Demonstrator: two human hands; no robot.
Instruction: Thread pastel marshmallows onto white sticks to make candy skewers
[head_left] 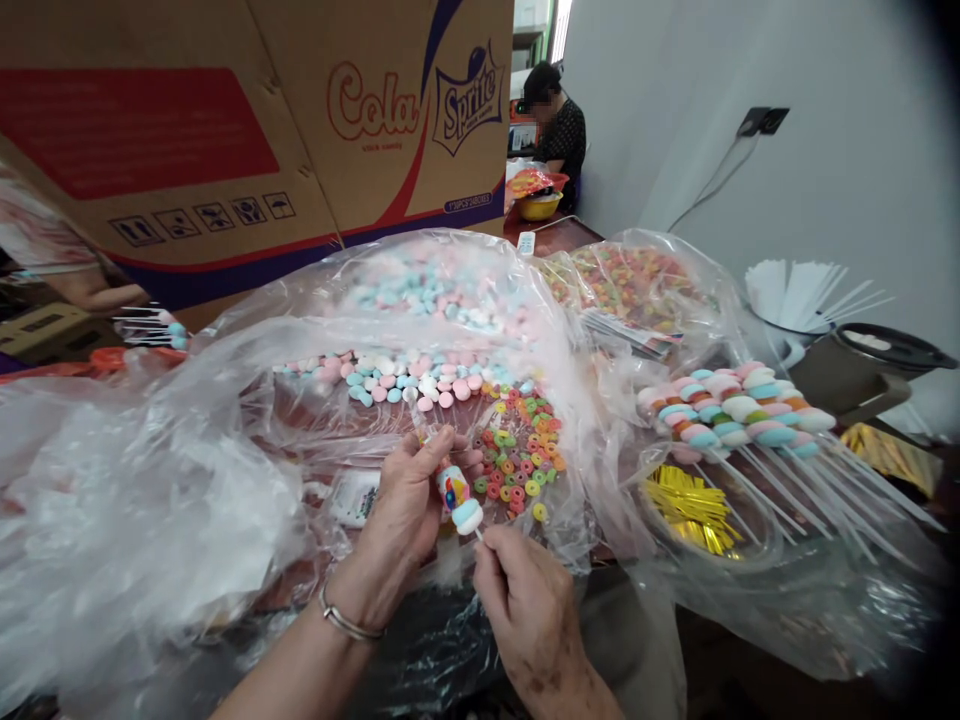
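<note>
A printed clear plastic wrapper (452, 488) is pinched between the thumb and fingers of my left hand (405, 505). Below its printed part, the blue and white sweets of a candy skewer (467, 517) show; whether more of the skewer is inside the wrapper, I cannot tell. My right hand (529, 605) closes its thumb and fingers on the skewer's white stick. Just beyond my hands, small colourful ring candies (517, 470) lie loose on a plastic bag, beside a spread of pink, white and blue round sweets (397, 382).
Finished-looking candy skewers (739, 410) are stacked at right, near a tub of gold twist ties (694, 510), white sticks (799, 295) and a dark jug (847, 375). A large carton (300, 120) stands behind the plastic bags. One person (562, 135) sits beyond; another's arm (82, 285) is at left.
</note>
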